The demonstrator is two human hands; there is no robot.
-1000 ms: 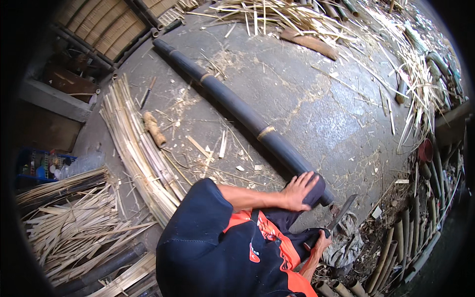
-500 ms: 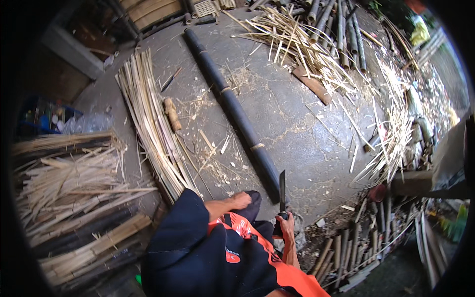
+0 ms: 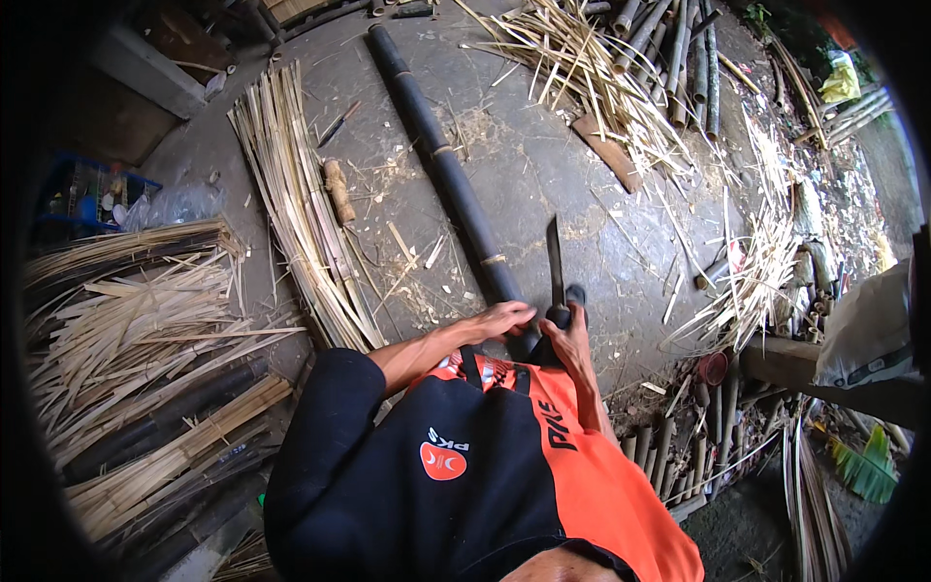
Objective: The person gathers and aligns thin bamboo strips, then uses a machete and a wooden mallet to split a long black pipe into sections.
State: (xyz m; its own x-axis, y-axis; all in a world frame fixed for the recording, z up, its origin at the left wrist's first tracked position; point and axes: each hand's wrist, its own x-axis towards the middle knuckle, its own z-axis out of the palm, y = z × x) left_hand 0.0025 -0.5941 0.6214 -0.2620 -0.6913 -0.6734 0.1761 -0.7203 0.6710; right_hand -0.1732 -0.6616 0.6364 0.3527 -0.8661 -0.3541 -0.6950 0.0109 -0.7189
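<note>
A long dark bamboo pole [image 3: 432, 136] with pale rings at its joints lies on the floor, its near end close to my body. My left hand [image 3: 502, 318] is over this near end, its fingers curled round the pole. Just to the right, my right hand [image 3: 570, 338] grips the dark handle of a long knife [image 3: 555, 257]. The blade points up and away from me, bare, to the right of the pole. Part of the pole's near end is hidden by my left hand.
A bundle of split bamboo strips [image 3: 291, 213] and a short wooden piece [image 3: 338, 192] lie left of the pole. More strips [image 3: 107, 339] are stacked farther left. Loose strips [image 3: 582, 78] and bamboo poles [image 3: 669, 58] lie at the far right. A flat brown board [image 3: 607, 153] rests nearby.
My left hand has moved forward and right, from by my leg onto the pole's near end. My right hand has brought the knife forward, nearer the pole. The view has shifted slightly.
</note>
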